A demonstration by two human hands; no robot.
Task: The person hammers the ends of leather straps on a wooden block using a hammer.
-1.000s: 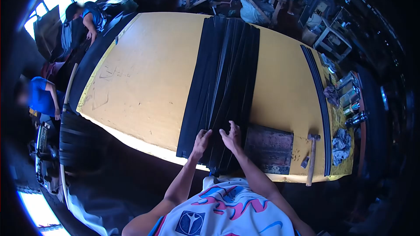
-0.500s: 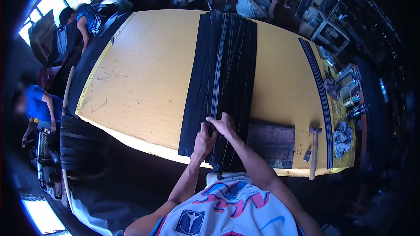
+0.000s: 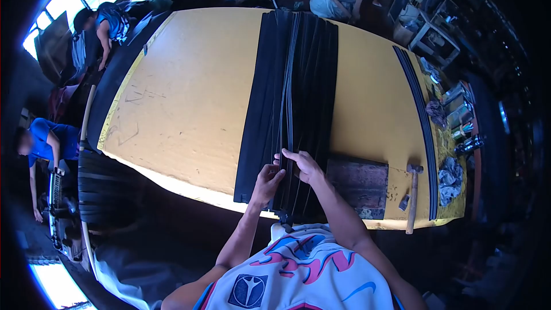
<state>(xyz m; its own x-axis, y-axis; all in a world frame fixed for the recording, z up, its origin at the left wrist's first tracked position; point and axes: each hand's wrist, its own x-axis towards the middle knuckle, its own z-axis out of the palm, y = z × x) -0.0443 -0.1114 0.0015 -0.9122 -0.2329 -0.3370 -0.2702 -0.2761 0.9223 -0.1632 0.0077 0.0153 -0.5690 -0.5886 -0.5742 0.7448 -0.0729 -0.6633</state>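
Long black strips [image 3: 313, 80] lie side by side in a wide band across the yellow tabletop [image 3: 195, 92]. A narrow bundle of striped strips [image 3: 288, 86] runs along the middle of the band. Near the table's front edge, my left hand [image 3: 267, 183] is closed with thumb and fingertips on the strips. Just to the right and a little farther forward, my right hand [image 3: 305, 166] pinches the same narrow bundle between thumb and fingers. The exact strip ends in my fingers are too dark to make out.
A dark rectangular block [image 3: 357, 188] lies right of the strips, beside a hammer [image 3: 413, 195]. More striped strips [image 3: 422, 120] lie near the right edge, next to crumpled cloth [image 3: 450, 181] and cans [image 3: 459, 112]. Two people work at the left.
My hands have drawn slightly apart over the strips, the right moving a little to the right. At the left, the blue-shirted person now reaches an arm downward.
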